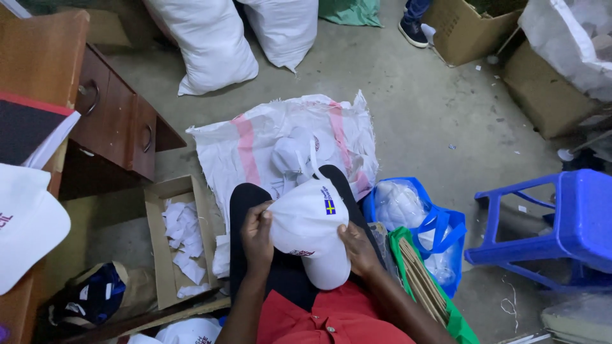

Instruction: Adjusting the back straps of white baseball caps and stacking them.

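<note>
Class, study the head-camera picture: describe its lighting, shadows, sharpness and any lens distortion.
Head view: soft, even light, no hard shadows or glare; the white cap held by the left hand and right hand is sharp; edges bow slightly from the wide lens, as at the blue stool; the corners look dimmer.

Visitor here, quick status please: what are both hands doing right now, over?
Left hand and right hand grip white cap over the lap. Cardboard box of paper scraps at left. Nothing between hands and cap.
</note>
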